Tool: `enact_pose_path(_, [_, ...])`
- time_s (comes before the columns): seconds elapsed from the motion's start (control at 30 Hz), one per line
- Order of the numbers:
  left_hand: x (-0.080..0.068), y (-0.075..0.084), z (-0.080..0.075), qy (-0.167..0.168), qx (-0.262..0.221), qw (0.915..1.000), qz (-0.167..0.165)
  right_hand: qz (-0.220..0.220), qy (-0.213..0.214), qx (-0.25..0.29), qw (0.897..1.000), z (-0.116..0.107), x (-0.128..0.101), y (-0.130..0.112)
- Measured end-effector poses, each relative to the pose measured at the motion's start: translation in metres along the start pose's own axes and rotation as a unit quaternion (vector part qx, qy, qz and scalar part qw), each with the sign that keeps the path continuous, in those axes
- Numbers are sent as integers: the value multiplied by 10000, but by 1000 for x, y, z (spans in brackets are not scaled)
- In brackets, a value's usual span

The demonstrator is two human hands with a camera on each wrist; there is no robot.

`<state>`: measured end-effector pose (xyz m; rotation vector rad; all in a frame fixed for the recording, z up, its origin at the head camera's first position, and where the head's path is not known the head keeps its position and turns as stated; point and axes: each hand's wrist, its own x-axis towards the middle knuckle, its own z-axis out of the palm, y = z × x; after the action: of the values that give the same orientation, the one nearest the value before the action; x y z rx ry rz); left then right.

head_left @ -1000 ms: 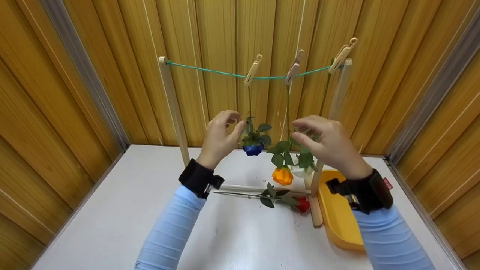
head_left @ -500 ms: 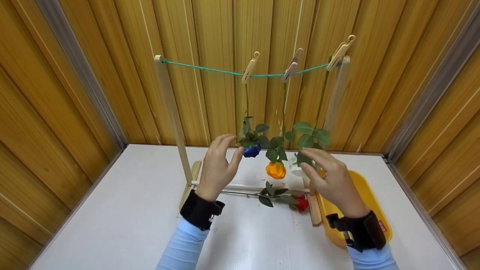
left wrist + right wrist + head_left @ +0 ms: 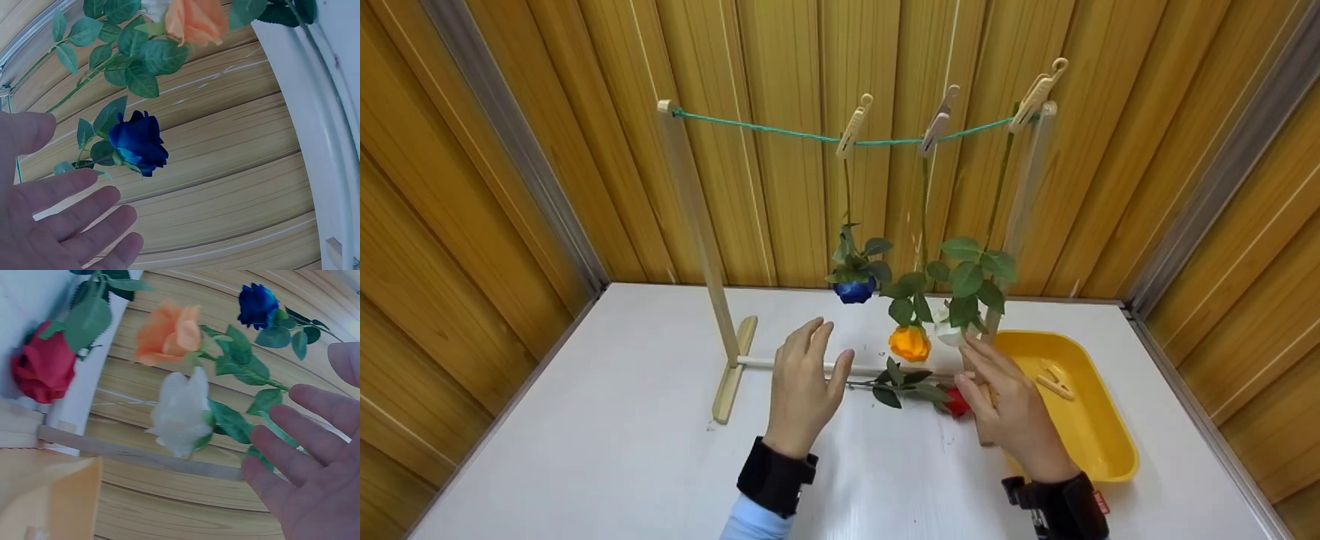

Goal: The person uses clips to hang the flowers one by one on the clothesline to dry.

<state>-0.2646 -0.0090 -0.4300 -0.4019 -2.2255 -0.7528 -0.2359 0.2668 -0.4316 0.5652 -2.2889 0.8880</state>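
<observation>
My left hand (image 3: 804, 386) hovers over the table, fingers spread and holding nothing, below the hanging blue rose (image 3: 855, 287). In the left wrist view that blue rose (image 3: 139, 144) shows just beyond my fingertips. My right hand (image 3: 1011, 409), also holding nothing, is between the red rose and the yellow tray, its fingers relaxed. Head down from the line hang an orange rose (image 3: 910, 343) and a white rose (image 3: 181, 412), partly hidden behind leaves in the head view. The red rose (image 3: 45, 365) lies on the table, its bloom partly covered by my right hand in the head view.
A green line (image 3: 765, 128) runs between two wooden posts, with a cream clothespin (image 3: 854, 126), a pinkish clothespin (image 3: 936, 127) and another cream clothespin (image 3: 1036, 97) gripping stems. The yellow tray (image 3: 1119, 442) on the right holds loose clothespins (image 3: 1055, 384). Wood-patterned walls close in behind.
Both hands have come down and back from among the hanging roses toward the table, the fingers loosening. The clothespins in the tray have come into view. The roses stay hung.
</observation>
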Motion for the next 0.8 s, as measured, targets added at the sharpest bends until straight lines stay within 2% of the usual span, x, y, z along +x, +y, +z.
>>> enact_pose_path(0.1, [-8,-1,6,-70,122,9999,-32,97,-3,-63,9999,5,-9,5])
enact_pose_path(0.33, [-22,-3,19,-456,48,9987,-228,406,-208,-421,9981,9,-23,14])
enact_pose_path(0.67, [-27,-3,29,-815,82,9964,-232,1014,-654,-556,9911,3,-27,17])
enact_pose_path(0.8, [-29,-1,31,-922,38,9955,-191,1131,-663,-512,9900,1,-26,20])
